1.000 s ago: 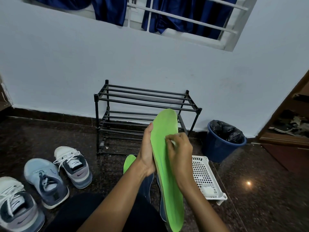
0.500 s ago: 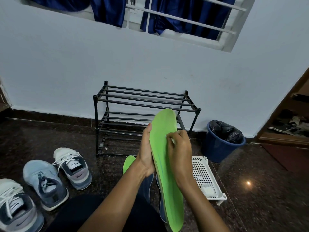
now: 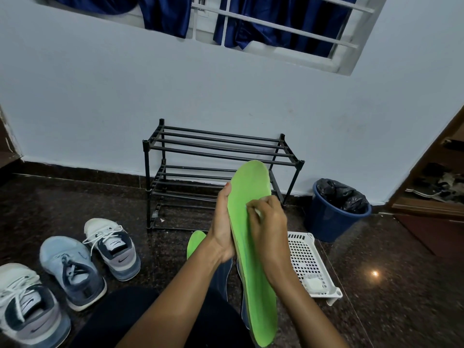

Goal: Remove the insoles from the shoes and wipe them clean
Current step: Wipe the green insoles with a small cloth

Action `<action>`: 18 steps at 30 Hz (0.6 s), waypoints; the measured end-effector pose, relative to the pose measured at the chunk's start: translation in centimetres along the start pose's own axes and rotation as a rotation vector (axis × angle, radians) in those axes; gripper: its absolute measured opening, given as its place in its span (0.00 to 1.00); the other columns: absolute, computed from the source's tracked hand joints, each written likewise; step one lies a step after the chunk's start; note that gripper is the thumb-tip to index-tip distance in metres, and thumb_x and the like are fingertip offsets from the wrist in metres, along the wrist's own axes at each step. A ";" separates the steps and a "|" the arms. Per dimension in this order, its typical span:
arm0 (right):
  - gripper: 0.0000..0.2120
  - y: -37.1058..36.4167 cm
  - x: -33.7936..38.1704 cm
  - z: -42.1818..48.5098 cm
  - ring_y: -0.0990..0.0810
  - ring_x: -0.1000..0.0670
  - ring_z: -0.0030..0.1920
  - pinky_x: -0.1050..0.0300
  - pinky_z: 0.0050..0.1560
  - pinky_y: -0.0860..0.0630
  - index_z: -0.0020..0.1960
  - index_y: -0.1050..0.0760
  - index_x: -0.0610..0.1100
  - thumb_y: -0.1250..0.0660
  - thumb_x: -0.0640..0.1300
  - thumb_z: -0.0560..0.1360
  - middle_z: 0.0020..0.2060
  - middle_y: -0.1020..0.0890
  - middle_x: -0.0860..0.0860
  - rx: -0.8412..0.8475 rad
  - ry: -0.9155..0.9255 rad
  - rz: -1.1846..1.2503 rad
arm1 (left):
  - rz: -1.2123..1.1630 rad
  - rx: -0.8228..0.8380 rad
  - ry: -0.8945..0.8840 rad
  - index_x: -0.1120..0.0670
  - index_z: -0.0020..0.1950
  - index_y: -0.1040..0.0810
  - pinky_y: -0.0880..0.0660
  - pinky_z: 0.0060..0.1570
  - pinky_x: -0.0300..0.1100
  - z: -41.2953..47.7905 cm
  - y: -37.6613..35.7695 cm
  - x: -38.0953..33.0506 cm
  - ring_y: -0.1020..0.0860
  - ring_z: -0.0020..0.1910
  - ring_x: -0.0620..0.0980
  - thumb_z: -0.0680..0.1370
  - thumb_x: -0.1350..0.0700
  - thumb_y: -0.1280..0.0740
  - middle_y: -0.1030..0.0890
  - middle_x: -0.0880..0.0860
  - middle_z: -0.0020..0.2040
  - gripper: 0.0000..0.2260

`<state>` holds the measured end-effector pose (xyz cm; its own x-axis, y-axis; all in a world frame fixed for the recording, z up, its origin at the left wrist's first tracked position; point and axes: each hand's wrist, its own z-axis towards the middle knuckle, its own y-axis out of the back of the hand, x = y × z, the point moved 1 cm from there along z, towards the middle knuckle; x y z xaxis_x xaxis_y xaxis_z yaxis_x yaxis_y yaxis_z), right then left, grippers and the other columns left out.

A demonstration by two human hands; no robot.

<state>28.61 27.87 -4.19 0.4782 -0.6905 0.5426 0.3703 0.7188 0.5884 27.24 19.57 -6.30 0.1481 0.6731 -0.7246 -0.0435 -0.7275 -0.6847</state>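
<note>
Currently, 1 green insole [image 3: 253,259] standing upright between the hands: left hand [image 3: 222,237] gripping its edge, right hand [image 3: 270,229] pinching a white wipe [image 3: 258,213], barely inching across the forefoot since 1 second ago; wiping continuing. Beyond the left hand, 2nd insole [image 3: 194,243] waiting.

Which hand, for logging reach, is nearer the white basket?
Right. The right hand, pinching a wipe on the green insole, is beside the white basket; the left hand grips the insole's other edge, farther off.
</note>
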 end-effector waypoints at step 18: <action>0.06 0.3 -0.1 0.0 0.26 0.48 0.43 0.67 0.42 0.34 0.47 0.21 0.35 0.36 0.31 0.73 0.41 0.30 0.51 -0.006 -0.019 0.001 | 0.049 0.030 0.000 0.55 0.52 0.18 0.22 0.42 0.42 -0.3 -0.1 -0.2 0.17 0.41 0.50 0.78 0.37 0.51 0.16 0.55 0.45 0.28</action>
<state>28.62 28.16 -4.10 0.4632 -0.6913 0.5545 0.3749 0.7198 0.5842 27.49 19.44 -6.05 0.1451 0.6369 -0.7572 -0.0802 -0.7552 -0.6505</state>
